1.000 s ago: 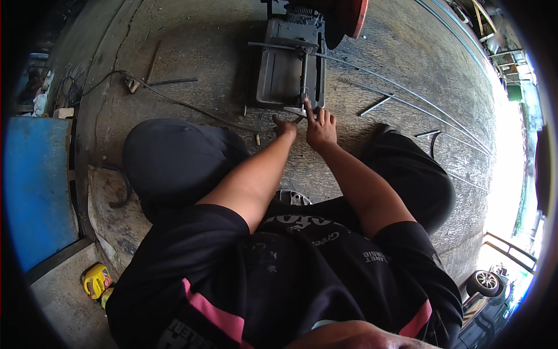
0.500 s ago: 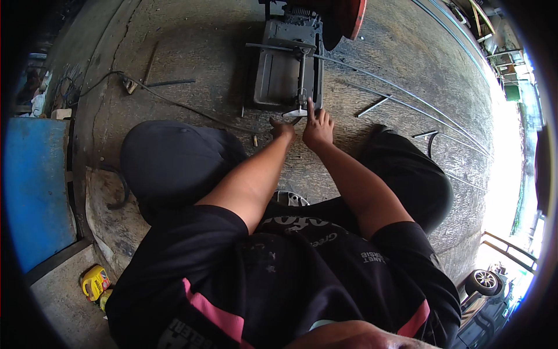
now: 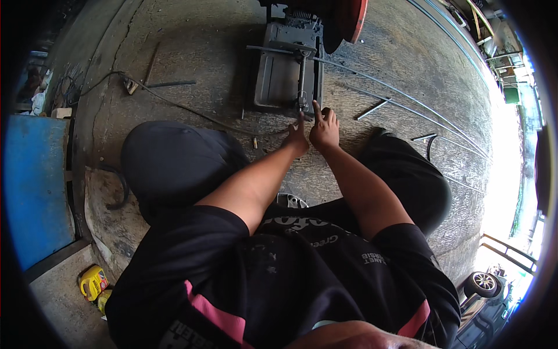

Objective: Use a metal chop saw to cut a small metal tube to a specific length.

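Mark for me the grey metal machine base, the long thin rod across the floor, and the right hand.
grey metal machine base (image 3: 278,75), head view, on its flat top plate.
long thin rod (image 3: 407,98), head view, mid-length on the concrete.
right hand (image 3: 324,129), head view, on the back of the hand.

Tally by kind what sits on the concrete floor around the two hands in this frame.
Grey metal machine base: 1
Long thin metal rods: 2
Short metal bars: 2
Black cable: 1
Yellow jug: 1
Blue panel: 1
Total: 8
Left hand and right hand touch the base's near edge.
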`<action>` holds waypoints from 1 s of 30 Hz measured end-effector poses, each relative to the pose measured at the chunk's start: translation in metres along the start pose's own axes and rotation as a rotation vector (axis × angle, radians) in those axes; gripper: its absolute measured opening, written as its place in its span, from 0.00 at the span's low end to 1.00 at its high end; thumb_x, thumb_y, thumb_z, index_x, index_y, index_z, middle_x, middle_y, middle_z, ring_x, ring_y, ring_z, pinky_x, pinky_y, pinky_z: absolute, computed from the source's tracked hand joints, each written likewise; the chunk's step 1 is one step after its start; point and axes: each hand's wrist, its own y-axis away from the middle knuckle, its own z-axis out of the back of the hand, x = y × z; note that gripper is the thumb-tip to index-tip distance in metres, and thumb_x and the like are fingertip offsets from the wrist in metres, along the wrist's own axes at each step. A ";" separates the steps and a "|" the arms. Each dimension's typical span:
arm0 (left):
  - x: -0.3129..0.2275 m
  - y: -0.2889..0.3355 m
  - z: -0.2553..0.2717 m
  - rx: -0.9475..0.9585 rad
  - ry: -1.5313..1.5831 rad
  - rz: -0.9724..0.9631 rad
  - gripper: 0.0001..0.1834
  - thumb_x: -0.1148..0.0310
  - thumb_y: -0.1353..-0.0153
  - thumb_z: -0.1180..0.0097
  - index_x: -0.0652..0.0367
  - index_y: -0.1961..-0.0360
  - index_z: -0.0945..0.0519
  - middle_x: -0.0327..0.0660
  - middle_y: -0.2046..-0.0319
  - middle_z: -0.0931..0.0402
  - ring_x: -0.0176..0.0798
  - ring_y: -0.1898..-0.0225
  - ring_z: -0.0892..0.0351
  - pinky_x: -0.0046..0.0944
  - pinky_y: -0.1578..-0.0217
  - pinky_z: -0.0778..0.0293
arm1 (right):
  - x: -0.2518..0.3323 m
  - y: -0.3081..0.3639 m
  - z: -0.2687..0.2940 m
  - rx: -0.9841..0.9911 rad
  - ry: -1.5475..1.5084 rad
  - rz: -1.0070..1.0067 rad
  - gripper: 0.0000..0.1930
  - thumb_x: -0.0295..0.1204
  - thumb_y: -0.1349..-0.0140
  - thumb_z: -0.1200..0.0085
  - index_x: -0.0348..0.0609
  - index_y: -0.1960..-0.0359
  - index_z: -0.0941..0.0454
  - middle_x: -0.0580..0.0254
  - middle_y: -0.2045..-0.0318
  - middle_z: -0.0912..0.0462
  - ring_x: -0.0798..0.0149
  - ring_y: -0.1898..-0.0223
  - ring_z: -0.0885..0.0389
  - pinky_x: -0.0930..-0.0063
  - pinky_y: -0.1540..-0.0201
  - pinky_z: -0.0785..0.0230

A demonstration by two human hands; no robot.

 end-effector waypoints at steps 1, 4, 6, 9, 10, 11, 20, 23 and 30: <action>0.001 0.002 -0.001 0.082 -0.114 -0.057 0.48 0.72 0.44 0.47 0.46 0.26 0.61 0.65 0.30 0.53 0.63 0.39 0.32 0.55 0.39 0.33 | 0.001 0.001 0.000 -0.027 0.013 0.048 0.40 0.26 0.47 0.51 0.57 0.29 0.46 0.45 0.47 0.35 0.45 0.43 0.34 0.54 0.42 0.41; 0.006 -0.003 -0.010 0.579 -0.804 -0.261 0.29 0.69 0.43 0.47 0.53 0.37 0.28 0.61 0.36 0.37 0.57 0.45 0.23 0.55 0.43 0.30 | 0.002 0.001 0.000 -0.006 0.029 -0.003 0.42 0.26 0.46 0.51 0.59 0.26 0.51 0.45 0.47 0.35 0.44 0.44 0.35 0.55 0.42 0.41; 0.012 -0.011 -0.018 0.670 -0.737 -0.339 0.24 0.68 0.44 0.45 0.53 0.43 0.22 0.65 0.39 0.34 0.56 0.46 0.23 0.54 0.44 0.29 | 0.000 0.002 0.000 0.065 0.063 0.020 0.43 0.27 0.46 0.51 0.59 0.26 0.51 0.44 0.47 0.35 0.45 0.44 0.35 0.55 0.42 0.41; 0.018 -0.024 -0.024 0.320 -0.296 -0.101 0.27 0.67 0.43 0.47 0.54 0.40 0.26 0.67 0.41 0.32 0.57 0.47 0.22 0.52 0.45 0.28 | 0.000 0.003 0.001 0.078 0.099 0.047 0.42 0.28 0.46 0.50 0.59 0.26 0.51 0.45 0.48 0.34 0.45 0.44 0.35 0.55 0.42 0.41; 0.020 -0.026 -0.023 0.123 -0.087 0.038 0.29 0.66 0.42 0.48 0.55 0.37 0.30 0.68 0.41 0.33 0.58 0.48 0.22 0.52 0.45 0.28 | 0.001 0.004 0.000 0.082 0.120 0.049 0.42 0.28 0.46 0.50 0.59 0.26 0.51 0.45 0.48 0.34 0.46 0.44 0.35 0.55 0.42 0.41; 0.022 -0.027 -0.021 -0.077 0.123 0.177 0.32 0.66 0.42 0.49 0.56 0.34 0.33 0.68 0.41 0.33 0.58 0.48 0.21 0.51 0.45 0.28 | 0.002 0.005 0.000 0.070 0.062 0.032 0.42 0.26 0.47 0.51 0.58 0.27 0.50 0.45 0.48 0.35 0.45 0.43 0.35 0.54 0.41 0.42; 0.022 -0.039 -0.043 0.735 -0.794 -0.436 0.27 0.67 0.43 0.52 0.63 0.40 0.29 0.60 0.43 0.28 0.57 0.44 0.24 0.51 0.43 0.29 | -0.005 -0.002 -0.003 -0.022 0.041 -0.014 0.42 0.27 0.46 0.50 0.57 0.27 0.49 0.45 0.49 0.34 0.46 0.44 0.34 0.54 0.43 0.41; 0.039 -0.044 -0.048 0.645 -0.660 -0.340 0.40 0.65 0.42 0.53 0.63 0.28 0.49 0.62 0.42 0.29 0.56 0.43 0.25 0.48 0.44 0.29 | -0.005 0.003 -0.004 0.008 0.041 0.014 0.42 0.27 0.47 0.50 0.56 0.27 0.50 0.44 0.49 0.34 0.45 0.45 0.34 0.53 0.43 0.41; 0.019 -0.036 -0.004 0.055 0.310 0.312 0.50 0.66 0.41 0.52 0.62 0.28 0.72 0.60 0.41 0.33 0.53 0.44 0.25 0.47 0.45 0.31 | 0.011 0.010 0.001 0.089 0.238 0.384 0.39 0.29 0.42 0.50 0.80 0.29 0.47 0.49 0.48 0.32 0.50 0.44 0.33 0.54 0.41 0.42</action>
